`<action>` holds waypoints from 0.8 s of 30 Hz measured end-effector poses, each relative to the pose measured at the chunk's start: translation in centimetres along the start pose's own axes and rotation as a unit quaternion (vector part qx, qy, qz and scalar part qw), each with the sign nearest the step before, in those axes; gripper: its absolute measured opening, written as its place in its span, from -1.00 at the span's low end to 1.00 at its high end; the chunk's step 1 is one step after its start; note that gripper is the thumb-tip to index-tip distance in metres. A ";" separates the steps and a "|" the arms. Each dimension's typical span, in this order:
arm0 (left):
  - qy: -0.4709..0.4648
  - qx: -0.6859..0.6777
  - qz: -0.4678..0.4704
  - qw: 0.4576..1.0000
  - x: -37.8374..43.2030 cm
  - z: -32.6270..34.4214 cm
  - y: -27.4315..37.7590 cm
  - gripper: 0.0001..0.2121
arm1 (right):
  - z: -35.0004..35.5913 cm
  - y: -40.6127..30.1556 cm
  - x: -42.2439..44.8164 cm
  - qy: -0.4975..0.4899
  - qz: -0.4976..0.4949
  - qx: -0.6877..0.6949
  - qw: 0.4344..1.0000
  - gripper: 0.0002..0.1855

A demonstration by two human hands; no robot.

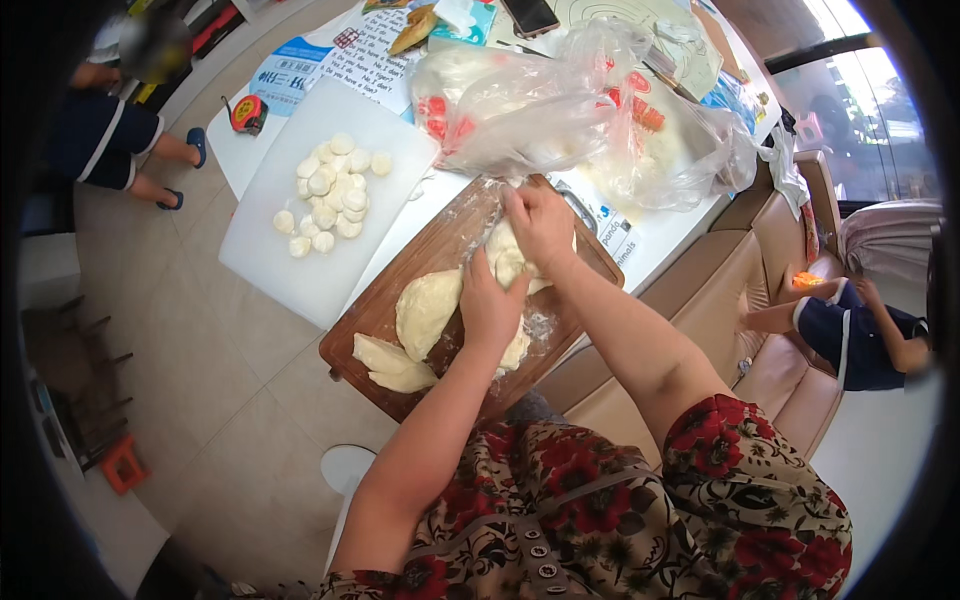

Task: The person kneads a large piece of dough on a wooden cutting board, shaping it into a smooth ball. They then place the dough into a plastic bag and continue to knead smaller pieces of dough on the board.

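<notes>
A piece of pale dough (506, 253) lies on a floured wooden cutting board (420, 259) in front of me. My left hand (491, 304) grips its near left side, thumb and fingers spread around it. Over its far side, my right hand (541, 225) is curled against it; some of those fingertips are hidden. Left of my left hand are a large dough lump (429, 311) and a flatter dough piece (394, 365). Another bit of dough (516, 349) shows beside my left wrist, partly covered by it.
A white plastic board (262, 225) bears many small dough discs (330, 195). Beyond are clear plastic bags (525, 112), a tape measure (248, 114), a phone (531, 16) and printed sheets (367, 56). A brown sofa (705, 262) stands right. Two people (105, 142) (862, 330) are nearby.
</notes>
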State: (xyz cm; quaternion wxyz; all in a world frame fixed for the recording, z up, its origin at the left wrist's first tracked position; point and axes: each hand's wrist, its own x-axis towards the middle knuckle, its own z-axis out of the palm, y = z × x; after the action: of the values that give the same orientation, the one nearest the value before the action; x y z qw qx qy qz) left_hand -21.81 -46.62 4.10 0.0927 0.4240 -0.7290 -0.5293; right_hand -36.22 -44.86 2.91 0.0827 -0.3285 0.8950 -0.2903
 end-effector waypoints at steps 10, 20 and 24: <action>-0.055 0.140 0.222 0.964 -4.6 -1.4 2.4 -0.45 | -5.2 0.3 -7.6 -0.022 -0.066 0.139 0.988 -0.69; 0.033 0.041 0.046 0.998 -0.2 -0.5 0.0 -0.29 | 1.3 -0.2 -0.2 0.030 0.026 -0.047 0.998 -0.58; 0.037 0.037 0.116 0.992 -0.4 -0.9 1.3 -0.43 | -1.5 1.1 0.8 -0.167 0.157 0.230 0.946 -0.44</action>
State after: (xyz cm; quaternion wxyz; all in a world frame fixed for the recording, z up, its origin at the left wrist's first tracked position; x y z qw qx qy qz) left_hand -21.72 -46.83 5.69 0.1645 0.3589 -0.7882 -0.4720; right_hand -37.91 -43.99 3.59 0.3485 -0.1993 0.8176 -0.4129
